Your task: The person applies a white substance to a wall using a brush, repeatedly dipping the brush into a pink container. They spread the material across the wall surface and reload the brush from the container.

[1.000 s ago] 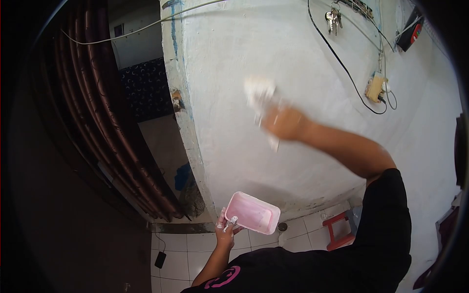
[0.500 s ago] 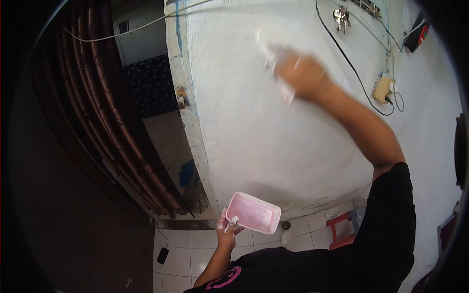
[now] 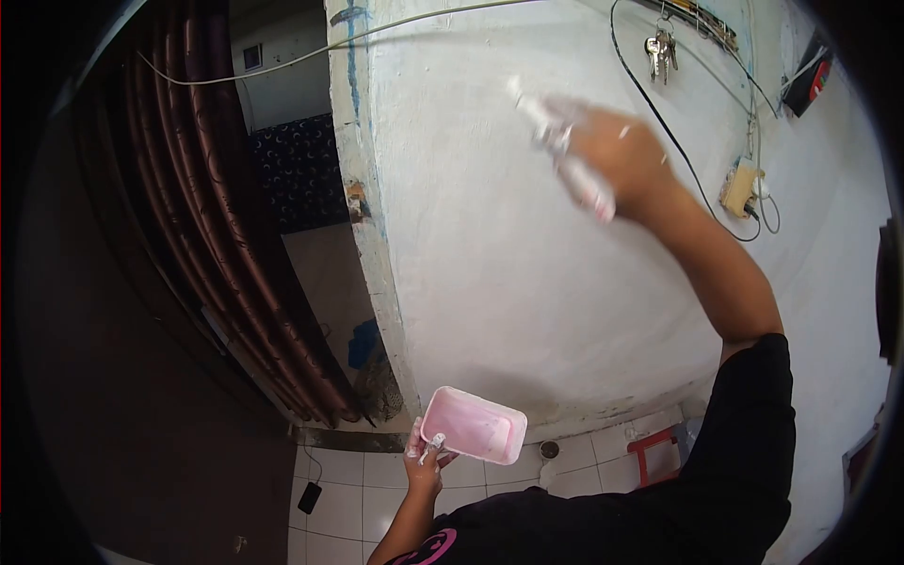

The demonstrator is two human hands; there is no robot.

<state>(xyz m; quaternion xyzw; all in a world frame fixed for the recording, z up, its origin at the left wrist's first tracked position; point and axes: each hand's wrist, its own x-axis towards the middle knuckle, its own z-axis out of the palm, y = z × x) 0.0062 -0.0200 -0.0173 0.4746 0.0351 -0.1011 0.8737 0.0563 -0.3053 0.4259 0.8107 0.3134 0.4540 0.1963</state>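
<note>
Pink emblem on black shirt, below left hand: cut off by frame edge, unreadable.
Right hand: raised, fingers closed round a white-smeared, stick-shaped tool; blurred, type not discernible, contact with the white plastered wall unclear.
Left hand: low, well apart from the right, gripping the near corner of a pink rectangular plastic tray.
Bunch of metal keys hangs above right hand; beige socket box beside its wrist.

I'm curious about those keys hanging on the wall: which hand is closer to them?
Right. The right hand, gripping a paint-smeared tool, is at the wall just below-left of the keys. The left hand holds a pink tray far below.
</note>
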